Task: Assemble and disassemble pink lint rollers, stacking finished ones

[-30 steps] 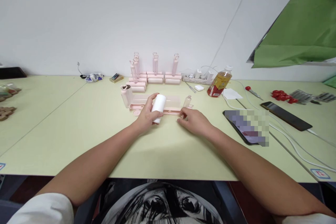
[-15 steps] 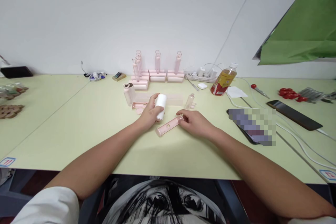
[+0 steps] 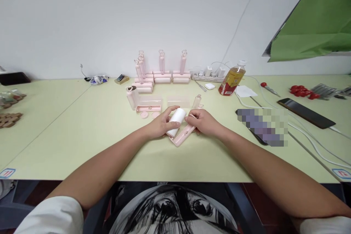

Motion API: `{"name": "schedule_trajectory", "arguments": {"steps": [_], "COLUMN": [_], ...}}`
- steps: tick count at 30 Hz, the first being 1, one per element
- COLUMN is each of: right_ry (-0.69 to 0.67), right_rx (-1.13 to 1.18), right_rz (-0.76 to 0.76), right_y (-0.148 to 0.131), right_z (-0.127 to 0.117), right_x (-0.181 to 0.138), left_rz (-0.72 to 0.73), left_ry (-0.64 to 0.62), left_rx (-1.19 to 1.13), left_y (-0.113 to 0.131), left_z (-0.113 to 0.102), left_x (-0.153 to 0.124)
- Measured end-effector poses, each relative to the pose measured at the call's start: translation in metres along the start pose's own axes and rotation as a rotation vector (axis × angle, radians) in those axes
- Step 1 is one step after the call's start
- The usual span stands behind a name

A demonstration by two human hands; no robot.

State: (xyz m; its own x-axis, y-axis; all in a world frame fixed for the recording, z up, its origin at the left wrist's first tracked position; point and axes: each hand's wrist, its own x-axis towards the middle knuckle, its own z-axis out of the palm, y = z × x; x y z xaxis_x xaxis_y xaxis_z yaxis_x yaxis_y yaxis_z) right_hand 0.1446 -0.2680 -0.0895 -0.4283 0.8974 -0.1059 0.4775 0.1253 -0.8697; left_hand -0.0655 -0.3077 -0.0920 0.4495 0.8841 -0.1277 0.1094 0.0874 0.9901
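My left hand (image 3: 159,126) is closed around a white paper roll (image 3: 177,120) and holds it just over the table. My right hand (image 3: 204,122) grips one end of a long pink plastic holder (image 3: 183,135) that lies slanted on the table, right beside the roll. The two hands are close together, and roll and holder touch or nearly touch. Behind them lie another pink holder piece (image 3: 148,108), two small pink discs (image 3: 144,114), two clear covers (image 3: 178,101), a pink cylinder (image 3: 132,97) standing upright and a small clear bottle-shaped part (image 3: 196,101).
Several assembled pink rollers (image 3: 161,73) stand at the back by the wall. A power strip (image 3: 207,77), a bottle of yellow drink (image 3: 231,79), a screwdriver (image 3: 268,88), red caps (image 3: 301,91), a dark phone (image 3: 305,112) and white cables (image 3: 307,139) lie to the right.
The right hand pulled the pink holder nearer and turned it slanted. The left hand brought the white roll down and right until it meets the holder.
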Motion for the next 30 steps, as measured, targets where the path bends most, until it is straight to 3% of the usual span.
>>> {"name": "schedule_trajectory", "arguments": {"steps": [5,9,18,25,30], "right_ry": [-0.145,-0.237,-0.225,-0.343,-0.403], "right_rx": [0.424,0.593,0.728,0.834,0.876], "right_rz": [0.165,0.194,0.171,0.195,0.297], "right_y": [-0.001,-0.001,0.005,0.000,-0.008], "right_z": [0.006,0.005,0.002,0.000,0.000], "right_x": [0.000,0.000,0.002,-0.001,-0.005], "left_rz": [0.031,0.034,0.053,0.075,0.252], "left_ry": [-0.009,0.026,0.015,-0.103,-0.123], "left_rx": [-0.025,-0.016,-0.032,-0.027,0.224], "left_y": [-0.002,-0.003,-0.002,0.006,0.010], "left_z": [0.000,0.000,-0.001,-0.006,-0.009], "left_x": [0.001,0.001,0.002,-0.002,-0.007]}}
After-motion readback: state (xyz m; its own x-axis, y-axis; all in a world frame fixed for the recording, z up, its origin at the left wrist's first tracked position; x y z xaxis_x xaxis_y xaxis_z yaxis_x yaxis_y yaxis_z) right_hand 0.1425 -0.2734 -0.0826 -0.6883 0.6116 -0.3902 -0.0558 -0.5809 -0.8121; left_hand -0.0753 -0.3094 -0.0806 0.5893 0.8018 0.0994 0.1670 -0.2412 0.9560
